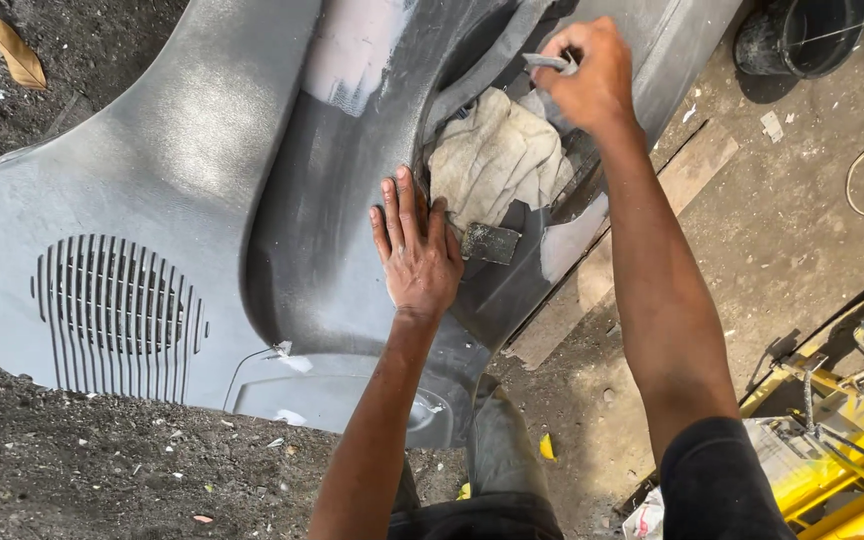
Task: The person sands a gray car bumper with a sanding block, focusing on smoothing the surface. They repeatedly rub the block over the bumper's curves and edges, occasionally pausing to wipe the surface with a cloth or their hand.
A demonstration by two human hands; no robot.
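A large grey plastic door panel (172, 180) with a slotted speaker grille (117, 315) lies on the ground. My left hand (414, 252) rests flat on its curved middle, fingers spread, beside a small grey scraper blade (490, 243). A crumpled beige rag (497, 155) fills the panel's recess. My right hand (584, 75) is above the rag, fingers closed on a thin metal tool (548, 62) near the recess edge.
A black bucket (802, 35) stands at the top right. Yellow metal equipment (852, 440) sits at the lower right. A wooden board (592, 280) lies under the panel's right edge. Dirt ground with a dry leaf (10, 48) surrounds the left side.
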